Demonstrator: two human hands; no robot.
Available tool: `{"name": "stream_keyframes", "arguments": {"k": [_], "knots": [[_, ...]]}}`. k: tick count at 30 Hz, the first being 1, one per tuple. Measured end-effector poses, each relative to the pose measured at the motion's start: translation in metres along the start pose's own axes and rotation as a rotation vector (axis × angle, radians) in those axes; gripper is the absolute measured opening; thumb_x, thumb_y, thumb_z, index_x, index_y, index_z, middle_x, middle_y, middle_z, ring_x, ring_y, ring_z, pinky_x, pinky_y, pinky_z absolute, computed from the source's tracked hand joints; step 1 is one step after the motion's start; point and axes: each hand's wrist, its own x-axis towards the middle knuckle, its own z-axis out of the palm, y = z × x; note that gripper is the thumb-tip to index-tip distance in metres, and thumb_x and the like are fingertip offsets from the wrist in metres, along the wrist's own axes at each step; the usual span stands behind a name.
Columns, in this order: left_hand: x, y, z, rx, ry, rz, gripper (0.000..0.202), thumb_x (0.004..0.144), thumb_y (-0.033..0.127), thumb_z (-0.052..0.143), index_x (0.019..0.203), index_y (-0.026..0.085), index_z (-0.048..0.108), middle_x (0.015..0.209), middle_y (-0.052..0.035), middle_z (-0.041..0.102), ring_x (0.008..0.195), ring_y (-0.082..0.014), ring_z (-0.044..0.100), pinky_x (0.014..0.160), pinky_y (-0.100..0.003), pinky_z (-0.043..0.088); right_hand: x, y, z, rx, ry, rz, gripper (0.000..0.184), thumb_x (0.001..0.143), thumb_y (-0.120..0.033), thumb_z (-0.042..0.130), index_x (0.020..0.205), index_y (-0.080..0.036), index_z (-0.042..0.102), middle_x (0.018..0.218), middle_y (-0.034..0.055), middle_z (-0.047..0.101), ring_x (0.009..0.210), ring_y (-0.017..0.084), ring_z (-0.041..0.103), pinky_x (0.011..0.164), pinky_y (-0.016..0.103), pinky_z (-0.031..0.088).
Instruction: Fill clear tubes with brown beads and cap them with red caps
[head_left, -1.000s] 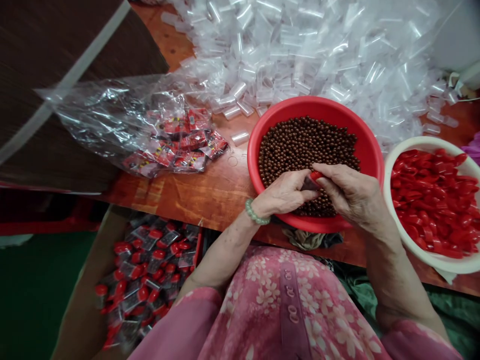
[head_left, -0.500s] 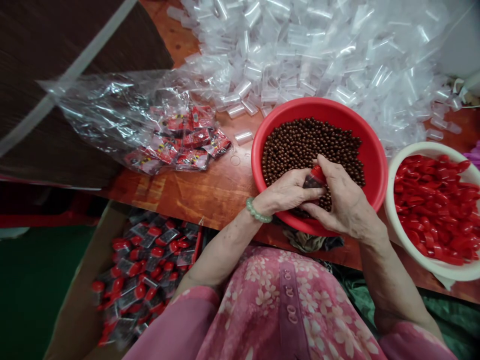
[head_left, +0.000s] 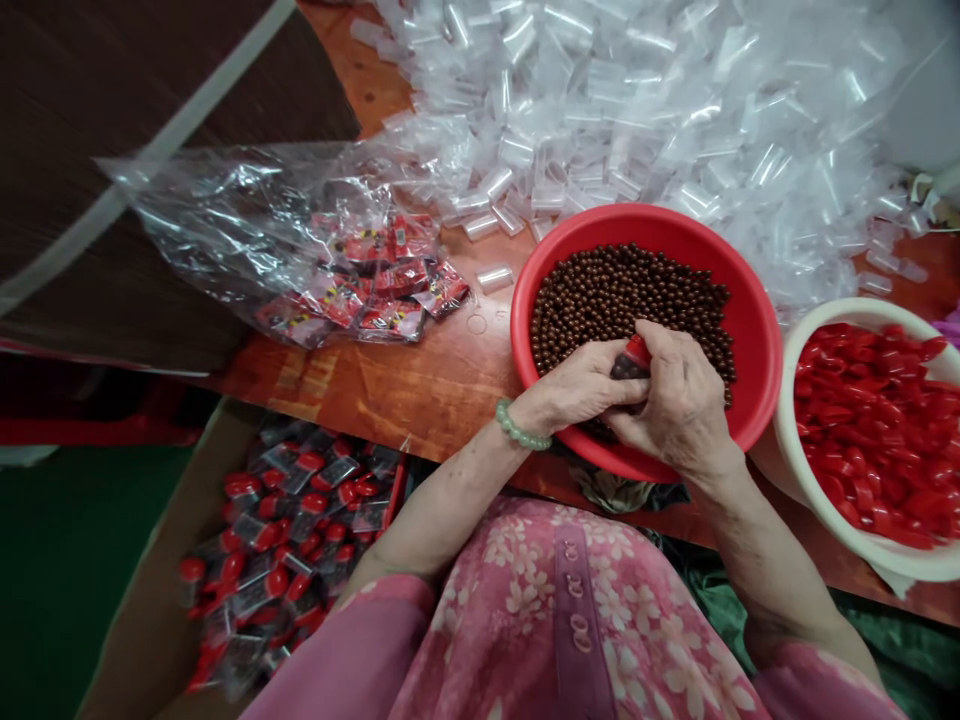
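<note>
Over the red basin [head_left: 754,350], both of my hands close around a small clear container [head_left: 628,368] with brown balls inside and a red cap [head_left: 637,347] at its upper end. My left hand [head_left: 585,385] grips the container's body from the left, a green bead bracelet at the wrist. Fingers of my right hand [head_left: 679,400] wrap the cap and its right side, partly hiding it. Small round brown balls [head_left: 615,290] fill much of the basin below.
A cream bucket [head_left: 787,450] of red caps [head_left: 874,430] stands right of the basin. Clear plastic containers [head_left: 637,110] are heaped behind. A clear bag [head_left: 225,215] with red packets [head_left: 397,275] lies left. Below, a cardboard box [head_left: 161,560] holds capped containers [head_left: 277,550].
My right hand has closed further around the red cap, covering more of it. The whole view has shifted slightly, with the basin sitting a little lower and farther right.
</note>
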Motion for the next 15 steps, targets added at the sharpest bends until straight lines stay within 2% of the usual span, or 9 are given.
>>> {"name": "stream_keyframes", "arguments": {"k": [9,15], "knots": [[-0.003,0.0016,0.0002,-0.015,0.016,0.004,0.043,0.067,0.046,0.089,0.079,0.016,0.061,0.081,-0.0025,0.06,0.078,-0.0148,0.049,0.078,-0.031,0.045,0.0033,0.0019,0.0058,-0.009,0.077,-0.076,0.072,0.084,-0.037,0.059,0.149,-0.014,0.039,0.11,0.0172,0.069,0.093,0.032,0.068,0.077,0.047,0.056],[-0.0025,0.0012,-0.0002,-0.011,0.027,-0.006,0.04,0.07,0.043,0.087,0.078,0.015,0.059,0.079,-0.0011,0.058,0.077,-0.0137,0.048,0.077,-0.031,0.043,0.0025,-0.0011,0.0071,-0.041,0.068,-0.044,0.069,0.084,-0.038,0.058,0.146,-0.013,0.04,0.107,0.0168,0.069,0.089,0.032,0.068,0.074,0.046,0.056]]}}
